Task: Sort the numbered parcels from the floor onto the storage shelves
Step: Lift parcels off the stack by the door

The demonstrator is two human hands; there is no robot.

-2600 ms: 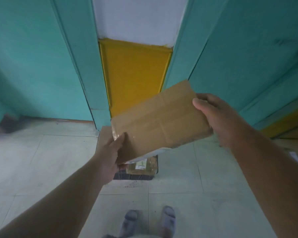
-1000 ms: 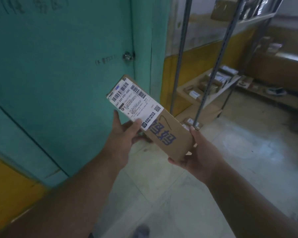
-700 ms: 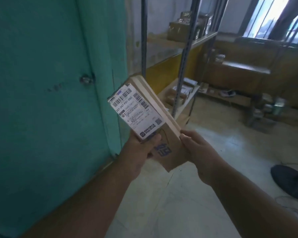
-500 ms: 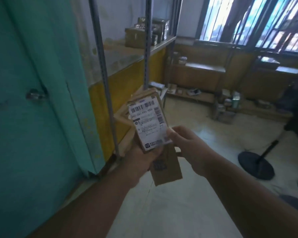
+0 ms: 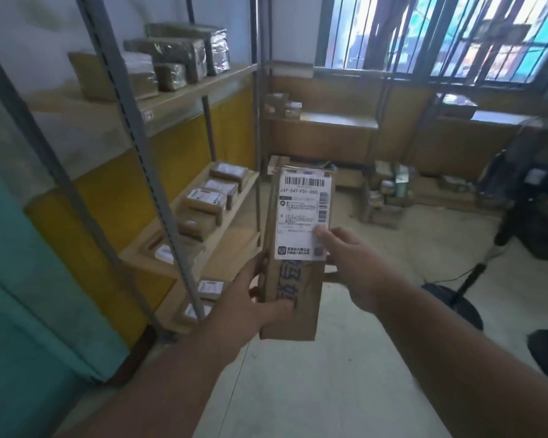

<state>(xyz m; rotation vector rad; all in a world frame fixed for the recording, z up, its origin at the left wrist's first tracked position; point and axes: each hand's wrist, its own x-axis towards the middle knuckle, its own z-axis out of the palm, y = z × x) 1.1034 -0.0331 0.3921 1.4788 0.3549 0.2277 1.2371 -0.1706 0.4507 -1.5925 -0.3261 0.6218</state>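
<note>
The left hand (image 5: 250, 298) grips the parcel (image 5: 295, 279) low in the frame's centre; the right hand (image 5: 348, 263) pinches its label edge. It looks stiff and light, best held by its long sides.

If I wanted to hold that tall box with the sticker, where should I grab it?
Probably round the plain lower half of the parcel, coming from its narrow sides. It stands upright and slim, so fingers wrap it easily, as the left hand does, and the label stays readable.

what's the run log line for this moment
phase: carrying | parcel: upright, label facing camera | left hand: grips lower edge | right hand: thumb on label | shelves: ahead left
</note>
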